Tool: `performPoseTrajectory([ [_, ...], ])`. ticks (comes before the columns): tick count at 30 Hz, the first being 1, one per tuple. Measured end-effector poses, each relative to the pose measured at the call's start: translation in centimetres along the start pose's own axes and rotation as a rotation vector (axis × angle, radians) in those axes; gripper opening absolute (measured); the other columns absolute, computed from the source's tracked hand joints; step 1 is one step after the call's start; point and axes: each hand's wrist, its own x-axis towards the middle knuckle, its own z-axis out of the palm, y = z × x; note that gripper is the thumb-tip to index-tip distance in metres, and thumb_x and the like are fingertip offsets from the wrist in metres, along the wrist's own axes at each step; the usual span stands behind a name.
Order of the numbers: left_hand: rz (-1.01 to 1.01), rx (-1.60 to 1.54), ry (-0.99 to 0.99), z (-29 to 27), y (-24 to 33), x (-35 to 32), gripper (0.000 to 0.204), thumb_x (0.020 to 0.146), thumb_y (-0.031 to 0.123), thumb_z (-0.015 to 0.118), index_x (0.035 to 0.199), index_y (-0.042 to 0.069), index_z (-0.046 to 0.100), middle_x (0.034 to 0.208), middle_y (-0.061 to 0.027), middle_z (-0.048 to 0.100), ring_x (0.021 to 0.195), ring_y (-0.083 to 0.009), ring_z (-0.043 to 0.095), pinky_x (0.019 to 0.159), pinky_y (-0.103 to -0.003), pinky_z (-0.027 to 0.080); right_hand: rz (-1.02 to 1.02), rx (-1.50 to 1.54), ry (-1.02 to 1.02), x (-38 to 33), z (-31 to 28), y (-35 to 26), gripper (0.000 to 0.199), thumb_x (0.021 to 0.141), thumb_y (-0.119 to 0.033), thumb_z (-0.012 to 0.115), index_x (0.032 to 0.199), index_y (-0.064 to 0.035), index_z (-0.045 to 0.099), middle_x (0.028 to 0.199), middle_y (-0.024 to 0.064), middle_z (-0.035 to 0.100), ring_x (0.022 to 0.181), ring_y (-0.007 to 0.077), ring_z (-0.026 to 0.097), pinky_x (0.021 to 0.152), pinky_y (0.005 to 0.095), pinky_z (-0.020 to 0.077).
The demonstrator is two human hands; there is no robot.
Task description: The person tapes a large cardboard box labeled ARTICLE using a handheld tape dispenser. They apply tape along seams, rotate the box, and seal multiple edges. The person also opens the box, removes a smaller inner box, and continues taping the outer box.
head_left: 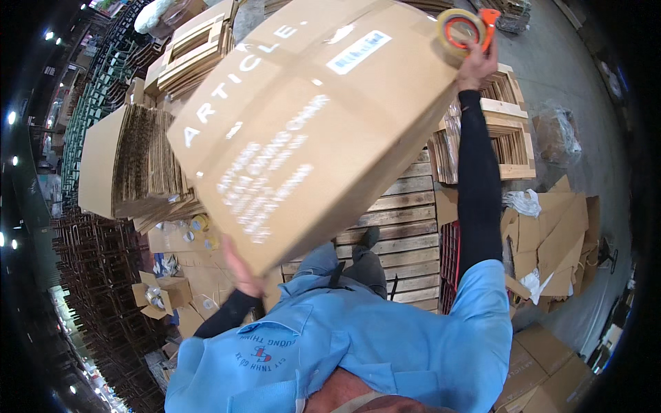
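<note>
A big carton (289, 103) of smooth brown cardboard sits slantwise before the worker, its broad printed face turned up, with a pale rectangular label, a strip of clear tape gleaming near the far edge and one long side in shadow. It lies between the two hands, stretching from the near left up to the far right. The left hand (244, 272) is pressed to its nearest corner, fingers slightly blurred along the edge; I can't tell how far they curl beneath. The right hand (476, 67), well apart at the far right corner, is wrapped around a glossy orange tape dispenser (489, 19) bearing a round, yellowish tape roll (444, 38); whether that hand also presses the cardboard, I can't tell. Snug black sleeves (480, 186) meet a creased blue shirt (385, 337). Below are the rough wooden slats (413, 241), with ridge-edged cardboard sheets (141, 158) stacked to the left and pale, squared wooden frames (506, 107) piled beside the right forearm.
</note>
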Motion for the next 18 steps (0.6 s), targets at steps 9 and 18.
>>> performPoseTrajectory([
  [9,-1.17,0.216,-0.933,7.0,-11.4,-10.9,0.096,0.094,0.08,0.03,0.163,0.018,0.006,0.17,-0.0085,0.009,0.156,-0.0304,0.009,0.12,-0.061,0.016,0.407,0.324,0.259,-6.6,-12.0,-10.0,0.04,0.084,-0.009,0.059,0.122,0.0012,0.061,0.113,0.0119,0.069,0.103,0.0265,0.067,0.09,0.0408,0.0545],
  [18,-1.011,0.001,-1.008,8.1,-12.1,-9.7,0.096,0.093,0.081,0.03,0.163,0.019,0.004,0.166,-0.0226,0.007,0.152,-0.0452,0.01,0.114,-0.068,0.027,0.576,0.268,0.263,-22.2,-23.5,-32.2,0.054,0.087,-0.012,0.06,0.138,0.0025,0.049,0.134,0.0172,0.061,0.122,0.0295,0.061,0.107,0.0444,0.047],
])
